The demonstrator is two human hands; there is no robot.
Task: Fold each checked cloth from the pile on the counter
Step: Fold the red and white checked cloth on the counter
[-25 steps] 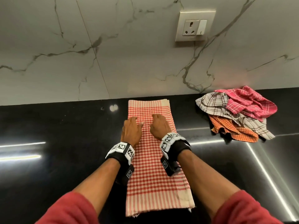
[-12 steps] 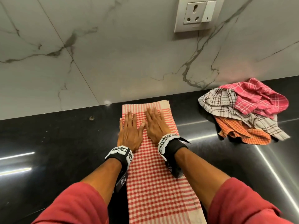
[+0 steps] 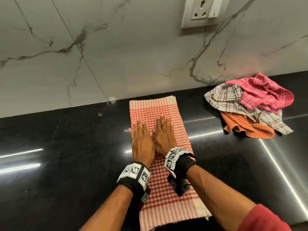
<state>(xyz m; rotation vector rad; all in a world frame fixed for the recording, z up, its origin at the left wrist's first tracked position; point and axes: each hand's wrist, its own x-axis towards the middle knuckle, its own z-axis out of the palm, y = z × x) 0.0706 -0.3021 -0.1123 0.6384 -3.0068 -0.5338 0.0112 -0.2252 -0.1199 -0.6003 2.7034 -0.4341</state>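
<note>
A red and white checked cloth lies as a long folded strip on the black counter, running from the wall toward me. My left hand and my right hand lie flat side by side on its far half, fingers straight, pressing it down. At the right against the wall sits the pile of crumpled checked cloths: a pink one on top, a white one with dark lines under it, an orange one at the bottom.
A marble wall rises directly behind the counter, with a white socket and switch plate above the cloth. Black wristbands with printed markers sit on both wrists. Bare counter stretches to the left.
My fingers went from curled to flat and straight on the cloth. Both hands have slid a little back toward me along the strip, and the view has tilted.
</note>
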